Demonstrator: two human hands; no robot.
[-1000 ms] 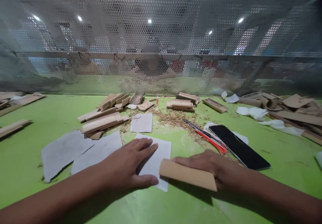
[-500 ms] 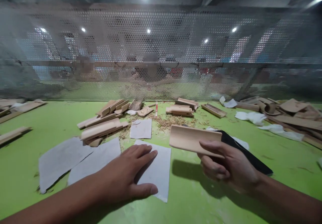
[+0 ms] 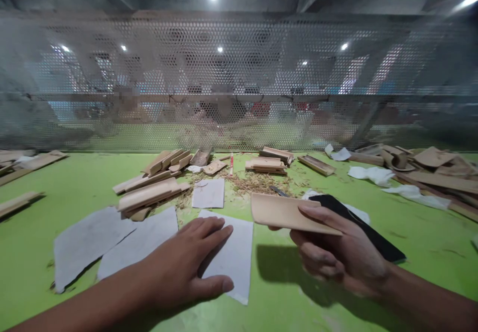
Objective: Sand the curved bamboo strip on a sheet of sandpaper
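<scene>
Wood piece [image 3: 284, 212] gripped in right hand [image 3: 336, 255] above bench [image 3: 411, 232], left hand [image 3: 186, 267] open, flat on paper sheet [image 3: 235, 252]

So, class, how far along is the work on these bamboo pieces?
Seemingly done: shavings and stacked bamboo pieces lie at the back. In hand: the right hand holds one bamboo slat above the table; the left hand lies flat on a grey sheet. Left: a bigger pile of slats lies nearby, finish unclear.
</scene>
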